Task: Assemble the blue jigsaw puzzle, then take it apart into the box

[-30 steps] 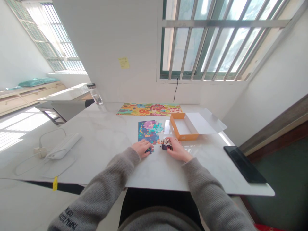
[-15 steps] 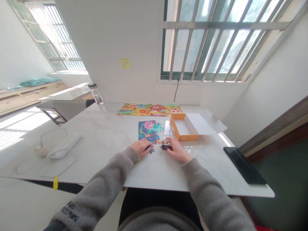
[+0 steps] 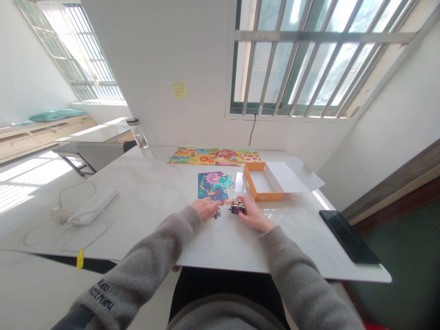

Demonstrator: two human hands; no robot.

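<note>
A partly joined jigsaw puzzle (image 3: 211, 183) in blue, purple and teal lies on the white table, its right and lower edges ragged. Over its lower part rests my left hand (image 3: 206, 208), fingers stretched out across the pieces and hiding some of them. My right hand (image 3: 253, 215) is wrapped round a stack of puzzle pieces (image 3: 237, 206) just right of the puzzle. The stack's near side shows dark blue edges.
An orange open box (image 3: 268, 196) with a white lid stands behind my right hand. Along the wall lies a colourful animal picture strip (image 3: 215, 156). A black tablet (image 3: 349, 236) sits at right, a power strip (image 3: 92, 208) with cables at left, a bottle (image 3: 138, 134) behind.
My left hand has shifted slightly right and forward over the puzzle, its fingers reaching further toward the stack. My right hand stays with the stack in nearly the same place.
</note>
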